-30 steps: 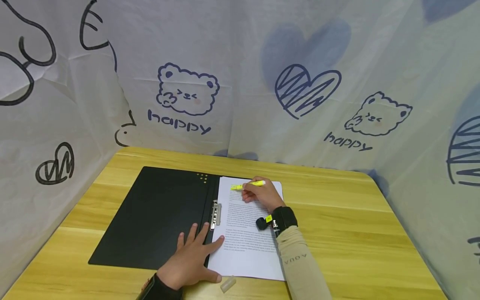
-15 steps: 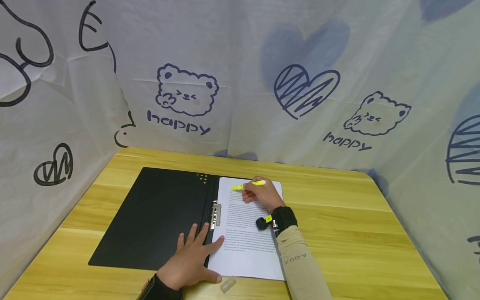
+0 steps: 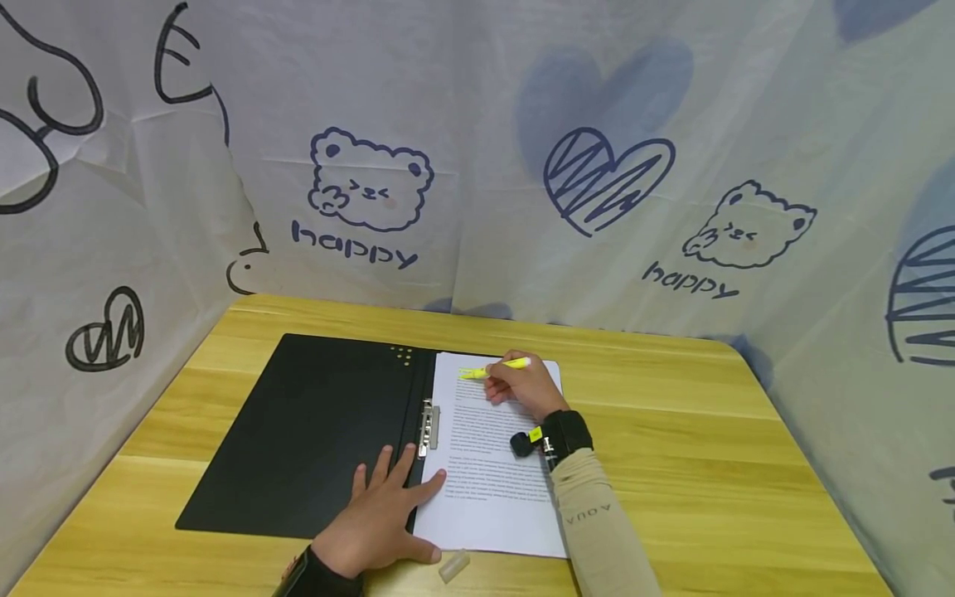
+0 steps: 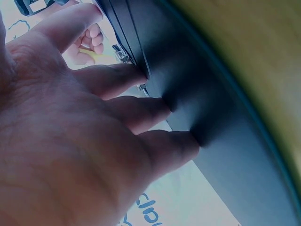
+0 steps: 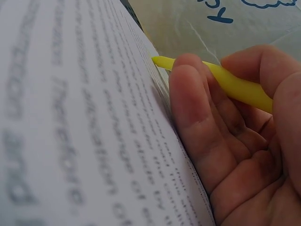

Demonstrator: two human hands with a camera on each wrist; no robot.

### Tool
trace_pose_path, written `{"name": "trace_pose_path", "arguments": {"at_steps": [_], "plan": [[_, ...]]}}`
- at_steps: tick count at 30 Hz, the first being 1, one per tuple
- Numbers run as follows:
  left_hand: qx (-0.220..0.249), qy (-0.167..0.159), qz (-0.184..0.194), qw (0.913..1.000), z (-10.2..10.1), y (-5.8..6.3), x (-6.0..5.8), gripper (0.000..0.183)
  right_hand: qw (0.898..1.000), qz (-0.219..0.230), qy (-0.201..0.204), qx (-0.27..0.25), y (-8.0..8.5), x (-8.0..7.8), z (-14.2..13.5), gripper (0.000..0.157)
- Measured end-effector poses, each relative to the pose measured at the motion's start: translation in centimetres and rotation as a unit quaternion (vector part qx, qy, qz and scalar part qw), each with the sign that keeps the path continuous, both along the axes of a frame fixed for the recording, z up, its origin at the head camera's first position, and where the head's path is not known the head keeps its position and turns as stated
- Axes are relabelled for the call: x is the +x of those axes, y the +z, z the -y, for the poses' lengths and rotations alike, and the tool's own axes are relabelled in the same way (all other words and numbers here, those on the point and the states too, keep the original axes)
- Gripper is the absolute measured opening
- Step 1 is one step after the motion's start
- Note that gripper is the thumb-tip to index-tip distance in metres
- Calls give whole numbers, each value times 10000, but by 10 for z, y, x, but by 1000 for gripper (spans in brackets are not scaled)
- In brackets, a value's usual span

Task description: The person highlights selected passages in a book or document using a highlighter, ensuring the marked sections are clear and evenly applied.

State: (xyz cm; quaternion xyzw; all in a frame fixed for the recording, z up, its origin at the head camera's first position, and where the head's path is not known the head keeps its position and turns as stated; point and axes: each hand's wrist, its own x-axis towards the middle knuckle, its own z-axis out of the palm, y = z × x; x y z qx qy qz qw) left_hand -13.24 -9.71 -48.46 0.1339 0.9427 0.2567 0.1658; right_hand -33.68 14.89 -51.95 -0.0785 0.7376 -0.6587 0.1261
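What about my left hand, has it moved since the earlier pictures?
No, your left hand shows no visible shift in the head view: it keeps its place against the metal clip.

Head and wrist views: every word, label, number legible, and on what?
"happy": twice, on the back wall cloth.
"AQUA": upside down, on the right sleeve.
"and": on the printed page.
"Therefore": same page.
"allocation of": same page.
"exchange of": same page.
Other lettering: mostly small, blurred or cut off.
Yellow wrist tag: too small.
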Motion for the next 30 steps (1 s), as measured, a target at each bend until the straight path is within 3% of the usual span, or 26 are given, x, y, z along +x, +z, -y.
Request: {"name": "trace_pose_path", "arguments": {"at_steps": [13,30], "plan": [[22,1,-18,10000,0,0,1,92,9993,-18,-292,252,2,2,-1,24],[13,30,42,10000,-1,1,1,92,9994,-128,-283,177,3,2,-3,23]]}}
